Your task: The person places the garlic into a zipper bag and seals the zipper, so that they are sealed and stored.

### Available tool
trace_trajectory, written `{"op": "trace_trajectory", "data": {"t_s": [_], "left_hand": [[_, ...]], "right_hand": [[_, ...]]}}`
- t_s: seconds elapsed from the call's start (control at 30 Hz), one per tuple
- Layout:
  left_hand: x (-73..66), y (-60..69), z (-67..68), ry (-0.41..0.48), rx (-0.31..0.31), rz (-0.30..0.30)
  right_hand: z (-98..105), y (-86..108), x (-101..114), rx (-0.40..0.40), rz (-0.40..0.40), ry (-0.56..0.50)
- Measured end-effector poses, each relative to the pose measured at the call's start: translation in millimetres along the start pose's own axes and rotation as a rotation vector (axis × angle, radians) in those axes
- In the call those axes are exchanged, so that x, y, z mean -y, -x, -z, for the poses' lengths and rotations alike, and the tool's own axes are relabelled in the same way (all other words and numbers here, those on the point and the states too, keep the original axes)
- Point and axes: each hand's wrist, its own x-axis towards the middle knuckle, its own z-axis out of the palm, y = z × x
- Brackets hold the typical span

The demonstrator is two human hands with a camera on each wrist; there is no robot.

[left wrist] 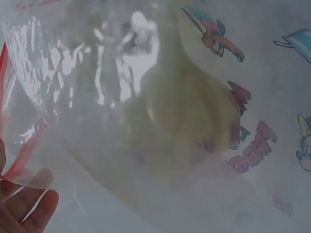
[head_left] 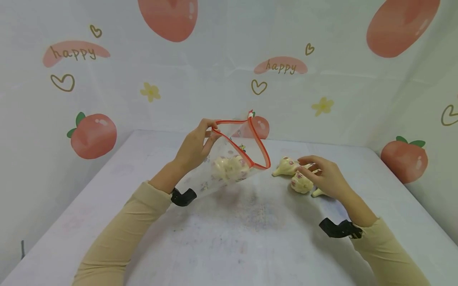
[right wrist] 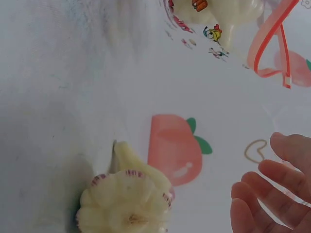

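Note:
My left hand (head_left: 195, 147) (left wrist: 29, 206) pinches the rim of a clear printed bag with a red edge (head_left: 262, 149) (right wrist: 266, 43). The bag's mouth stands open toward the right, and garlic bulbs (head_left: 229, 169) (left wrist: 192, 109) lie inside, blurred by the plastic. On the table to the right rest several loose garlic bulbs (head_left: 301, 183) (right wrist: 127, 201). Just over them is my right hand (head_left: 327, 176) (right wrist: 277, 187), its fingers apart and slightly bent, with nothing visible between them. It partly hides some of those bulbs in the head view.
A pale table (head_left: 229, 246) spreads beneath both arms. Behind it and at its sides hangs a white sheet (head_left: 214, 79) printed with red fruit, hearts and flowers. A black band (head_left: 183, 197) sits at the left wrist and another (head_left: 336, 228) at the right.

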Motion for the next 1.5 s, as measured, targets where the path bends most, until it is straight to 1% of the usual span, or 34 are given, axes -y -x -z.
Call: {"op": "trace_trajectory", "data": {"t_s": [0.1,0.23,0.43,0.6,0.7,0.83,0.93,1.03,1.17,1.27,1.4,1.5], "left_hand": [[0.0,-0.2,-1.2,0.012,0.010,0.006],[-0.9,0.4,-3.2,0.028,0.039,0.017],[-1.5,2.2,-6.3,0.028,0.068,0.021],[0.1,3.7,-8.9,0.026,0.075,0.020],[0.4,4.4,-9.4,0.022,0.070,0.006],[-0.3,4.8,-9.3,0.021,0.065,-0.005],[-0.1,5.1,-9.7,0.024,0.072,-0.004],[0.2,5.5,-9.8,0.027,0.085,0.002],[-0.1,5.5,-9.0,0.032,0.092,0.008],[-0.3,5.5,-8.7,0.035,0.090,0.001],[-0.8,5.7,-8.8,0.031,0.093,-0.013],[-1.0,5.9,-9.0,0.028,0.096,-0.018]], "right_hand": [[0,1.8,-4,0.002,-0.004,0.005],[1,4.4,-7,0.007,-0.016,0.019],[4,9.7,-15,-0.001,-0.030,0.041],[10,14.0,-26,-0.014,-0.054,0.074],[16,17.9,-33,-0.002,-0.092,0.075],[23,23.3,-43,0.051,-0.160,0.041],[28,26.3,-51,0.093,-0.190,0.040],[32,28.3,-60,0.127,-0.200,0.067],[34,30.3,-70,0.189,-0.222,0.073],[34,31.8,-75,0.244,-0.241,0.068],[33,33.4,-78,0.288,-0.257,0.057],[33,33.9,-78,0.303,-0.266,0.050]]}}
